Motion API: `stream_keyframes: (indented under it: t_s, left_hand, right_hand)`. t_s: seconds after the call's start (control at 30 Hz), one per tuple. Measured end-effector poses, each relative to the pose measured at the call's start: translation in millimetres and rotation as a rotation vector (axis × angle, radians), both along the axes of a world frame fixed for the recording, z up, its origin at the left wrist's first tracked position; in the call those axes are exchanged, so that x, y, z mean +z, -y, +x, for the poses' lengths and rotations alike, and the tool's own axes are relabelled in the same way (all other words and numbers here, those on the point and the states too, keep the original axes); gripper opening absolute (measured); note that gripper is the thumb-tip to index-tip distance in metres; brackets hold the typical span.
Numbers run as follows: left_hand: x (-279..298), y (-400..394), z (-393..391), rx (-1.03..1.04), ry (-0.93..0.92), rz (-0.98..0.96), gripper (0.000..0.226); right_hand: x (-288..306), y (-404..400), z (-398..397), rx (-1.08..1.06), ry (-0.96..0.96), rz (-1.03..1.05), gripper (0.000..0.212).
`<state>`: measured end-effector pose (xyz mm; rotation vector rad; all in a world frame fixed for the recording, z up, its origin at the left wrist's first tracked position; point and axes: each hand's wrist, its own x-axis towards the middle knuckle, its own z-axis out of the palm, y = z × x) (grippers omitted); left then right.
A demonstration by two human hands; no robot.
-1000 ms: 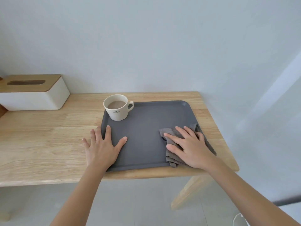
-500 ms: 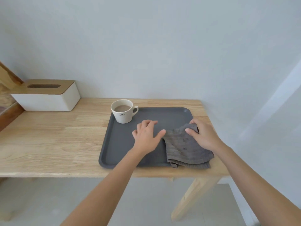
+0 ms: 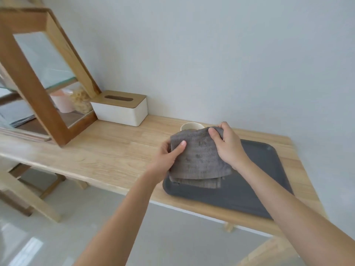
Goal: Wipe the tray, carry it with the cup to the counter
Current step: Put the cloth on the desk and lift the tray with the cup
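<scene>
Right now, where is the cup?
In the head view, the cream ceramic cup stands at the dark grey tray's far-left corner, mostly hidden behind the held grey cloth.

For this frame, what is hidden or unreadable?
Head view:
- cup: only its far rim shows; the cloth held by the left hand and right hand hides its body and contents.
- tray: middle and left part behind cloth and forearms.
- cabinet: cut off by left edge; contents blurred.

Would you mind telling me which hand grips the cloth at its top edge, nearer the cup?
The right hand, pinching the cloth top corner beside the cup; the left hand holds its left side, lower.
</scene>
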<state>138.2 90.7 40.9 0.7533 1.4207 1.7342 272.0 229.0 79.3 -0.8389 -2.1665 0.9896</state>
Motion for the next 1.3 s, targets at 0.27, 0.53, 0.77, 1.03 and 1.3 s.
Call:
stream_keyframes:
  t_s: [0.27, 0.53, 0.77, 1.03, 1.3]
  left_hand:
    - [-8, 63, -122, 0.349, -0.42, -0.519, 0.03]
    - [-39, 67, -165, 0.332, -0.83, -0.846, 0.03]
    - [-28, 38, -152, 0.394, -1.107, -0.974, 0.053]
    - [-5, -48, -93, 0.008, -0.653, -0.368, 0.089]
    - [-38, -83, -87, -0.158, -0.448, -0.273, 0.084]
  right_hand:
    - [-34, 59, -121, 0.179, 0.139, -0.254, 0.036]
    - [-63, 74, -152, 0.186, 0.326, -0.216, 0.04]
    - [-41, 60, -122, 0.23, 0.292, 0.153, 0.042]
    - [-27, -29, -61, -0.153, -0.02, 0.136, 0.043]
    - [-54, -52, -51, 0.037, 0.235, -0.23, 0.079]
